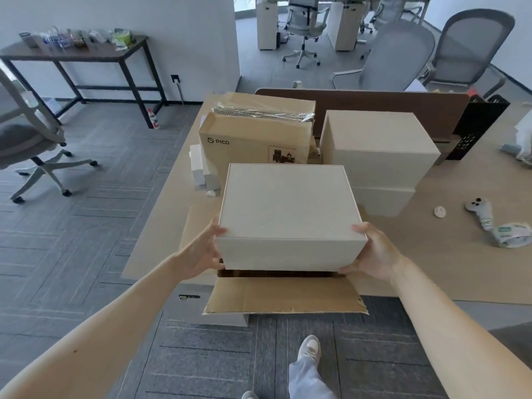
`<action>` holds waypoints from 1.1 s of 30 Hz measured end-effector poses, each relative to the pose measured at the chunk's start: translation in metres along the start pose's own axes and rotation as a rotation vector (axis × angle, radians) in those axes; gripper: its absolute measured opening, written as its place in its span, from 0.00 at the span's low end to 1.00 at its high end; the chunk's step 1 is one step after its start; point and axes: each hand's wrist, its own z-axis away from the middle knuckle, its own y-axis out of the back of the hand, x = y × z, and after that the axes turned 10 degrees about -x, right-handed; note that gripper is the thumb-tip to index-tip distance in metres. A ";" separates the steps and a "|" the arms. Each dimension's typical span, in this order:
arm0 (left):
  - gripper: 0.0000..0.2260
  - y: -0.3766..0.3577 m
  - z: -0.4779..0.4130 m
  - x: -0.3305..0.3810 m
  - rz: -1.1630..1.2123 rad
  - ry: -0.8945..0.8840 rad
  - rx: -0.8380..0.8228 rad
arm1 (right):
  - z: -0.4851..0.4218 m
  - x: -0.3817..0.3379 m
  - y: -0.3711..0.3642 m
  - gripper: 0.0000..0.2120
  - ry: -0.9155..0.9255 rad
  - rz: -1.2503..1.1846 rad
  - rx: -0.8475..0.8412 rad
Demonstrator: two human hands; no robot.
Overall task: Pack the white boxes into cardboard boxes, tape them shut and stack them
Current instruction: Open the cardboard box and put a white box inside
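A white box was held between the left hand and the right hand, each closed on a near lower corner, thumbs on top and fingers underneath. It was kept level above an open cardboard box lying directly below the grip, whose near flap was folded out over the desk edge. Beyond the grip a printed carton was seen; beyond and right, two stacked white boxes; far right, a tape roll
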 end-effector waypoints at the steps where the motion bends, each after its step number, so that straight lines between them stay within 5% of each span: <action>1: 0.38 0.001 -0.001 -0.002 0.016 -0.006 0.005 | -0.002 0.000 0.001 0.36 -0.009 0.010 -0.003; 5: 0.25 0.006 -0.003 -0.011 0.031 -0.013 0.013 | -0.007 -0.002 0.006 0.33 -0.024 0.034 -0.006; 14: 0.24 0.023 0.003 -0.026 0.029 -0.016 0.050 | -0.012 0.011 -0.001 0.22 -0.047 0.110 -0.019; 20: 0.48 0.034 -0.005 -0.026 -0.064 0.025 0.091 | -0.017 0.019 0.001 0.26 -0.054 0.111 0.034; 26: 0.30 0.031 -0.021 -0.033 -0.290 0.079 0.339 | -0.024 0.031 0.002 0.34 -0.085 0.243 0.161; 33: 0.26 0.040 -0.032 -0.040 -0.401 0.111 0.446 | -0.022 0.034 0.004 0.32 -0.115 0.366 0.207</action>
